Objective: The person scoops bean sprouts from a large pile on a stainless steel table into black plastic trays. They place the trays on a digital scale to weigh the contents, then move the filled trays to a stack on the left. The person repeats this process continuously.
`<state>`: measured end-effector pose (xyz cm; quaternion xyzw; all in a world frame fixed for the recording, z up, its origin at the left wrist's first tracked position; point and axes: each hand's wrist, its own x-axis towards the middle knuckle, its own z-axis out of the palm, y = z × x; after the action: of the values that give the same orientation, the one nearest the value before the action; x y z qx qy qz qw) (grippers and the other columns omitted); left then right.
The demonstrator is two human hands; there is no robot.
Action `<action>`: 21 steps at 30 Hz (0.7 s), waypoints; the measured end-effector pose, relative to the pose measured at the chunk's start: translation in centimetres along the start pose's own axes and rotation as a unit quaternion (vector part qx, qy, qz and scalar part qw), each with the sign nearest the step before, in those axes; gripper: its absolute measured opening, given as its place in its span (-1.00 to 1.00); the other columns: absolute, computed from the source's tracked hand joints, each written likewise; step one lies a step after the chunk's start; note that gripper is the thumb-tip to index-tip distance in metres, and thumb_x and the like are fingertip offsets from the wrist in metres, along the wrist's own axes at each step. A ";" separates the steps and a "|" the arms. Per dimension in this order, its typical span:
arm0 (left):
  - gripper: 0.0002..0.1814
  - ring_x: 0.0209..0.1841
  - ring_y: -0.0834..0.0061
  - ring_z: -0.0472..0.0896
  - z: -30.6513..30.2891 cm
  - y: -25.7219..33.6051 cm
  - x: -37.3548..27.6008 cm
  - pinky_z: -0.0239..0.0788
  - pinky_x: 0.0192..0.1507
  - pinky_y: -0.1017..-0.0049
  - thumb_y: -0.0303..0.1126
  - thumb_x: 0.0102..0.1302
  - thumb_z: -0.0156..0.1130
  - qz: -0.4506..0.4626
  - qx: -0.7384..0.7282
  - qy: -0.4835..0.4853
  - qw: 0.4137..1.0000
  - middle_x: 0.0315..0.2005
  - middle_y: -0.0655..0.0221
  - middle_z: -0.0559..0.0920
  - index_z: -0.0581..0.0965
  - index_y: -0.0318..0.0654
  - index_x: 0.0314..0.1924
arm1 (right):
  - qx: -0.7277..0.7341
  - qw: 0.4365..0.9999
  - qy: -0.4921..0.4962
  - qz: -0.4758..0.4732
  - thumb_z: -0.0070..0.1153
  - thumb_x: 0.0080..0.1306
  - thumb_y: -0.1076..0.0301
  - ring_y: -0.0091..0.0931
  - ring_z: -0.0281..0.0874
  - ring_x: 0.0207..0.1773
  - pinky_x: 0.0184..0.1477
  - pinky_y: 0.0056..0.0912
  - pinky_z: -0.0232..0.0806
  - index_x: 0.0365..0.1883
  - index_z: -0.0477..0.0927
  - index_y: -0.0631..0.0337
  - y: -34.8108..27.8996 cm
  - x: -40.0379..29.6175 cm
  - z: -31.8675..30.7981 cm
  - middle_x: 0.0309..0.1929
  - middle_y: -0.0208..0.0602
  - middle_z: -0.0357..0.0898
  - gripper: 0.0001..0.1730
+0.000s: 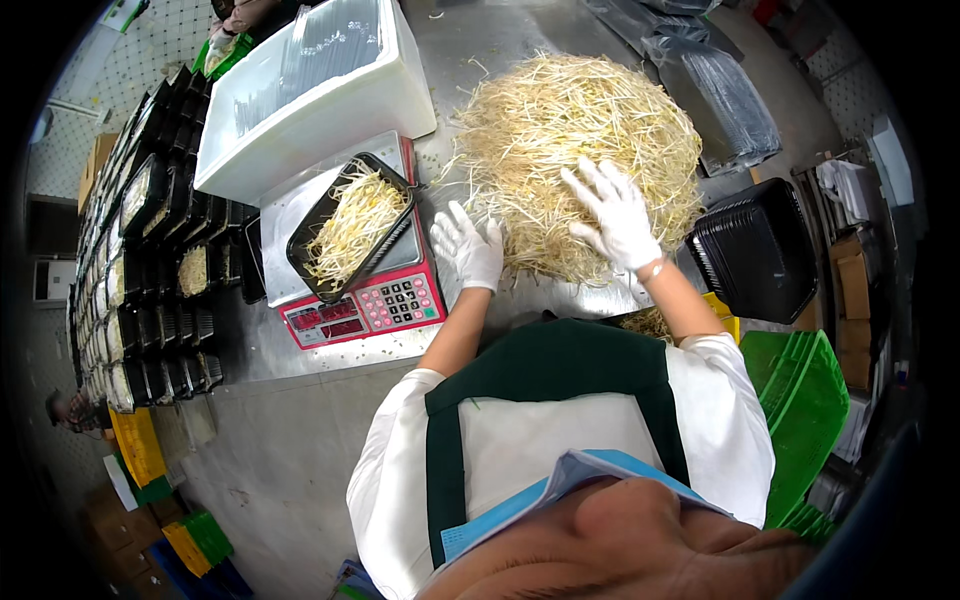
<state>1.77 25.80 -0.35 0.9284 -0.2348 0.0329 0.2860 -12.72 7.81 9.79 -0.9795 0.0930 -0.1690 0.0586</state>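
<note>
A large heap of bean sprouts (570, 112) lies on the steel table in front of me. My right hand (615, 214), in a white glove, rests on the near right part of the heap with its fingers spread. At the heap's near left edge is my gloved left hand (469, 247), palm down, fingers apart, holding nothing that I can see. Left of it, a black plastic tray (385, 244) of sprouts sits tilted across the steel pan of a red digital scale (397, 304). The scale's display is lit.
A white foam box (315, 120) with clear plastic lids stands behind the scale. Stacked black trays of sprouts (195, 270) fill the left side. Empty black trays (757, 251) and wrapped packs (716, 97) lie at right, above green crates (795, 397). Another person's gloved hand shows at top left.
</note>
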 end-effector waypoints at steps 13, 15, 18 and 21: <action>-0.09 0.41 -0.01 0.03 -4.9 0.8 -2.1 -0.13 0.40 0.23 -0.37 0.12 0.29 0.213 -0.166 -0.169 0.948 0.37 -0.06 0.06 0.02 -0.34 0.40 | 0.004 0.992 -0.059 0.108 0.15 0.14 -0.19 -0.16 -0.20 0.52 0.41 0.21 -0.25 0.47 -0.09 -0.31 2.3 6.6 3.0 0.51 -0.23 -0.16 0.00; 0.07 0.43 -0.01 -0.04 -6.8 2.4 -1.2 -0.14 0.39 0.14 -0.36 -0.03 0.38 0.271 -0.077 -0.177 0.943 0.40 -0.01 0.01 -0.05 -0.27 0.43 | 0.124 0.989 0.067 0.040 0.10 0.22 -0.15 -0.17 0.00 0.47 0.44 -0.09 -0.10 0.43 0.11 -0.17 4.7 5.3 0.5 0.44 -0.09 0.04 -0.15; 0.08 0.40 0.03 0.02 -5.7 4.8 0.7 -0.09 0.36 0.17 -0.36 -0.08 0.38 0.332 0.020 -0.177 0.926 0.36 0.04 0.08 -0.01 -0.22 0.42 | 0.231 0.934 0.055 0.268 0.15 0.25 0.01 -0.31 0.27 0.35 0.34 -0.30 0.15 0.37 0.23 -0.06 8.6 5.2 -3.1 0.34 -0.26 0.29 -0.26; -0.02 0.21 0.14 0.31 -2.1 7.3 3.3 0.10 0.24 0.26 -0.41 -0.11 0.33 0.387 0.069 -0.148 0.907 0.15 0.17 0.36 0.13 -0.16 0.38 | 0.115 0.962 0.029 0.247 0.23 0.15 -0.04 -0.25 0.16 0.40 0.40 -0.28 0.03 0.38 0.19 0.11 11.3 3.4 -0.7 0.37 -0.09 0.20 -0.10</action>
<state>1.53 20.27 5.81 0.7761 -0.6127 0.0190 0.1477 -11.64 -3.96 9.92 -0.9075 0.3133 -0.1872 0.2079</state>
